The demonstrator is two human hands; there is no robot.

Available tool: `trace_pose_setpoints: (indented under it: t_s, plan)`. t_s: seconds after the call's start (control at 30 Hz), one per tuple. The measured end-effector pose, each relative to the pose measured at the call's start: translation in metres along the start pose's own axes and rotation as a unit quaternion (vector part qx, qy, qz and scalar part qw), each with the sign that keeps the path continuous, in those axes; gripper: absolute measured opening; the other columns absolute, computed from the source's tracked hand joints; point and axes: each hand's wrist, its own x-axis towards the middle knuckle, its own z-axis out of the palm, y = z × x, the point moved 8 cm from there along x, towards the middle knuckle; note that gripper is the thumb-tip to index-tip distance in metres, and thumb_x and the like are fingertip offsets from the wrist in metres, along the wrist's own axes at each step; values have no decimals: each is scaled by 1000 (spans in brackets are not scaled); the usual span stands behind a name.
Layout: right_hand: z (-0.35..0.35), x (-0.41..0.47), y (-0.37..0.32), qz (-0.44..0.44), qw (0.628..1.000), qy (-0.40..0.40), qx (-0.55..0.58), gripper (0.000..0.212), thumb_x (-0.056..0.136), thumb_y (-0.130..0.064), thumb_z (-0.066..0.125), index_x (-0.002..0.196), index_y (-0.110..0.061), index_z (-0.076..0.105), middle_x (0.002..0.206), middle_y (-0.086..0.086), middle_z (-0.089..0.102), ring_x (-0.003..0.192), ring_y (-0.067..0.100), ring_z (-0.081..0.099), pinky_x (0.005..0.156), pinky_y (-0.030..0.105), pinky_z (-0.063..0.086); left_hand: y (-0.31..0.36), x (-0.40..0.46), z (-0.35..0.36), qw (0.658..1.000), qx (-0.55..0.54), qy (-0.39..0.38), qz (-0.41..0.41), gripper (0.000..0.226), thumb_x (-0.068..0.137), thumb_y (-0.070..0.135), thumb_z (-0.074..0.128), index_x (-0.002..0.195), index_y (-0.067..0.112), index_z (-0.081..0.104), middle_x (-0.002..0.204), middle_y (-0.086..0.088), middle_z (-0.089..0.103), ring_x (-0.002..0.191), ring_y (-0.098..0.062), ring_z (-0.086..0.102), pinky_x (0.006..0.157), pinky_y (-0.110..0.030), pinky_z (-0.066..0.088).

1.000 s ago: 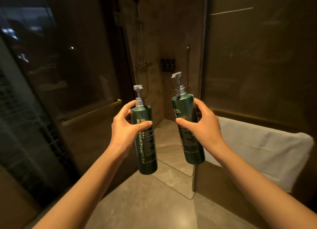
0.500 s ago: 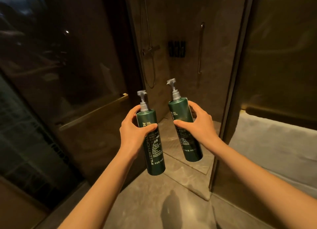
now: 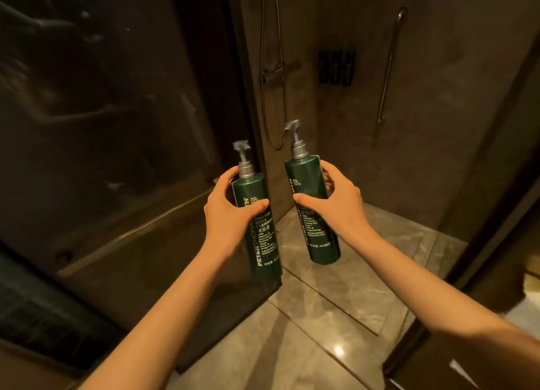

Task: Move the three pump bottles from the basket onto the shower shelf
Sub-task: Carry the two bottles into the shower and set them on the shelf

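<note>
Carry step. My left hand (image 3: 230, 214) wraps upper body of left green bottle (image 3: 258, 229), thumb across label. My right hand (image 3: 340, 204) grips right green bottle (image 3: 314, 211) same way. Both upright, pumps up, held apart over stone floor (image 3: 336, 325) at shower entrance. Black wall shelf (image 3: 337, 66) far ahead, right of shower hose (image 3: 264, 68). Third bottle, basket not in view. Next, I judge: step in, raise bottles to shelf, seat one at a time.
</note>
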Motion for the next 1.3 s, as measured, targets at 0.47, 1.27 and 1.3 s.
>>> trace_pose_setpoints:
  t_s: [0.47,1.27,1.3]
  plan:
    - [-6,253,69,20,995,90,-34,70,61,-49,75,124,-48,46,105,-26,63,99,-1,60,91,42,53,-60,282,127,996,-62,-64,28,74,64,19,83,128,37,48,101,37,43,98,11,43,78,-14,32]
    - [0,690,164,-90,989,-103,62,68,62,-50,75,123,-52,46,100,-39,58,102,-9,56,93,37,51,-52,609,258,985,-12,170,14,81,62,15,85,132,30,47,108,29,53,96,21,50,72,1,42]
    - [10,703,158,-101,985,-116,78,68,62,-48,76,123,-52,46,100,-41,57,102,-10,55,92,35,50,-46,614,250,982,-4,188,19,81,62,16,84,131,31,47,109,29,52,99,19,50,75,-2,42]
